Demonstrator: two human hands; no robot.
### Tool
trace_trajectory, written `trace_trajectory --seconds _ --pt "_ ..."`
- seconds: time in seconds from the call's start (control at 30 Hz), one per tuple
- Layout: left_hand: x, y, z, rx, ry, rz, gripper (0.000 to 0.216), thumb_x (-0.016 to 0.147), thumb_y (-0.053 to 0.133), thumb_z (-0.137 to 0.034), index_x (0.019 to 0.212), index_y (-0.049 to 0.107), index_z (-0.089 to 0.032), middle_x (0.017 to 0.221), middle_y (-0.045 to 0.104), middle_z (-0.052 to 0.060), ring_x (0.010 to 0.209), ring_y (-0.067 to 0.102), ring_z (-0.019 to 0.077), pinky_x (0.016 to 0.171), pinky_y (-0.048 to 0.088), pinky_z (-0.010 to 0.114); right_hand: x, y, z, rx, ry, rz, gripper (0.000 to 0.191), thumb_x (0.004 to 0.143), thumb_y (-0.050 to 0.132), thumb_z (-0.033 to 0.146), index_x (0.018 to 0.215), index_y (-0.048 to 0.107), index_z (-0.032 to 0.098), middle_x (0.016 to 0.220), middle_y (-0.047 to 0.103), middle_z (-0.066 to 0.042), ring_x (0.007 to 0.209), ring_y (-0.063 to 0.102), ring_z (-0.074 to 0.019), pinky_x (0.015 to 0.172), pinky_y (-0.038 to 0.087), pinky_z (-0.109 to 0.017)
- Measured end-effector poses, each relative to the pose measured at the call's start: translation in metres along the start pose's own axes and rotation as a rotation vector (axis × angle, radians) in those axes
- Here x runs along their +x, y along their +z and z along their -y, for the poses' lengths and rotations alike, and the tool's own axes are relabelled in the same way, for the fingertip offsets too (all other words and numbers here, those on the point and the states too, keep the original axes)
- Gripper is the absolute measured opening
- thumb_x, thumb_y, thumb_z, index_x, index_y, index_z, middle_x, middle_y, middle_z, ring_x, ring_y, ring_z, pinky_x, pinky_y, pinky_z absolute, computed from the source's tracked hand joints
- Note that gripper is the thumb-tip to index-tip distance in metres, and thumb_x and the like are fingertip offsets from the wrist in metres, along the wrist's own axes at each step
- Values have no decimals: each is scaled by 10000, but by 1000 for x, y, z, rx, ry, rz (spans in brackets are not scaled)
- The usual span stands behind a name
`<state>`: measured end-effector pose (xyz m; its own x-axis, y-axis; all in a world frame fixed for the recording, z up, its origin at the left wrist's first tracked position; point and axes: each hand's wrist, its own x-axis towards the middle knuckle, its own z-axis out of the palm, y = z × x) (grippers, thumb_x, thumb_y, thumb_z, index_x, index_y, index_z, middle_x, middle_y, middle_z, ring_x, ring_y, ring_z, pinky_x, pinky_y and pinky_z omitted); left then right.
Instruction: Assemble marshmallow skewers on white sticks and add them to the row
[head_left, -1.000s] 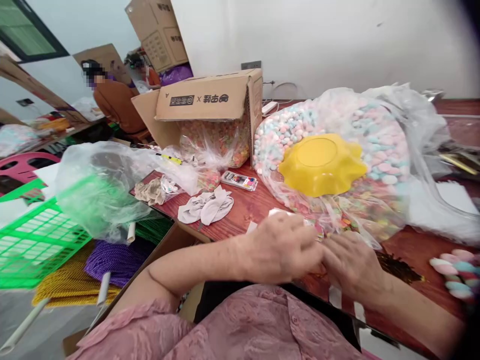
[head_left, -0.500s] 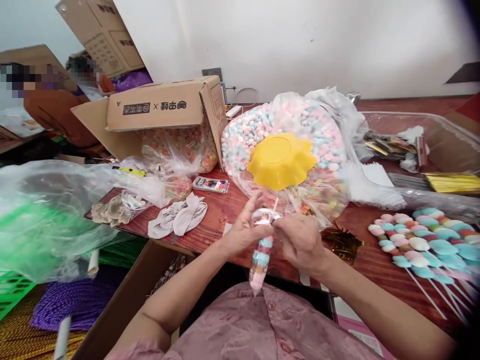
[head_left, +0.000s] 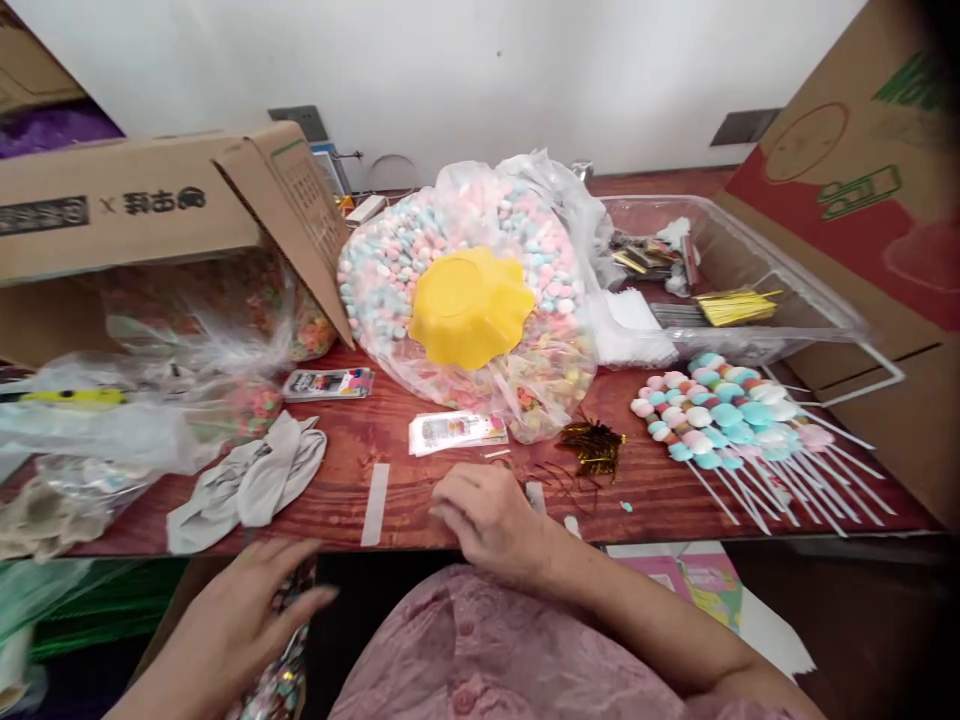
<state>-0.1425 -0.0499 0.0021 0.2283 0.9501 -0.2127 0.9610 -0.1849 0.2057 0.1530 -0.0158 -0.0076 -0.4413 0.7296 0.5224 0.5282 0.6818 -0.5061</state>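
Note:
My left hand (head_left: 251,610) is at the front left, below the table edge, thumb and fingers apart. Beneath it shows a pile of shiny wrapped candy skewers (head_left: 289,675); the hand partly covers them. My right hand (head_left: 487,515) is over the front edge of the table, its fingers curled in; whatever they hold, if anything, is hidden. Just beyond it lies a small stack of printed white cards (head_left: 457,430). Gold twist ties (head_left: 592,447) lie to the right of the cards. Marshmallow skewers (head_left: 739,415) on white sticks are piled farther right.
A yellow wavy-edged bowl (head_left: 472,305) sits upside down on a big bag of marshmallows (head_left: 382,260). An open carton (head_left: 300,210) stands left, a clear plastic bin (head_left: 795,310) right. Grey cloth gloves (head_left: 251,475) and a flat printed pack (head_left: 328,384) lie left.
The wrapped marshmallow skewer has left the space between my hands. My left hand has moved down and left and opened; my right has moved left. The view has turned right.

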Motion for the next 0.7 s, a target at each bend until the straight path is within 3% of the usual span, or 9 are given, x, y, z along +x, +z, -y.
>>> trace_trajectory --seconds 0.07,0.13,0.2,0.27,0.33,0.47,0.6,0.7 --pt "47 7 -42 -12 220 -118 331 896 497 -358 1115 678 -187 1146 673 107 1075 607 262 962 489 390 2 -13 -17 7 76 -133 168 919 484 140 834 604 219 760 666 -17 696 613 -154 650 486 -289" --pt "97 12 -93 115 371 -120 273 890 480 -216 1068 673 -142 1120 655 133 1051 587 269 931 492 401 -3 -30 -38 -124 128 -260 163 920 483 148 855 622 204 797 679 -37 746 619 -167 693 488 -302" --pt "135 16 -135 262 425 -79 290 866 467 -114 1086 655 -97 1112 636 167 1036 576 289 875 505 421 -21 -57 -60 -393 178 -393 121 903 534 157 886 647 195 858 702 -56 809 624 -182 751 482 -313" --pt "157 21 -155 354 445 -35 305 860 424 -39 1044 664 -77 1059 634 174 991 584 283 805 510 401 -52 -94 -81 -663 278 -484 90 893 577 176 862 660 189 843 710 -58 780 614 -182 750 469 -307" --pt "164 26 -154 401 460 -26 307 852 414 -5 976 683 -83 1008 641 162 960 591 275 760 501 375 -88 -134 -98 -911 371 -539 83 880 605 206 856 678 175 859 722 -81 800 619 -205 757 460 -321" --pt "165 40 -126 379 563 -175 259 843 464 -20 844 696 -134 884 660 114 871 598 251 709 466 343 -136 -186 -111 -1293 640 -349 196 891 566 259 933 722 148 914 726 -127 833 610 -262 686 397 -353" --pt "167 53 -109 302 659 -415 223 865 494 -72 753 665 -161 784 643 83 772 569 221 684 434 334 -133 -195 -115 -1280 922 -47 294 932 476 284 813 715 159 831 694 -127 772 606 -260 577 299 -331" --pt "165 53 -113 257 605 -461 174 880 508 -106 845 672 -154 863 658 91 823 560 232 720 442 344 -132 -194 -125 -1146 1071 67 315 909 484 260 677 677 167 742 659 -122 648 585 -236 532 259 -321"
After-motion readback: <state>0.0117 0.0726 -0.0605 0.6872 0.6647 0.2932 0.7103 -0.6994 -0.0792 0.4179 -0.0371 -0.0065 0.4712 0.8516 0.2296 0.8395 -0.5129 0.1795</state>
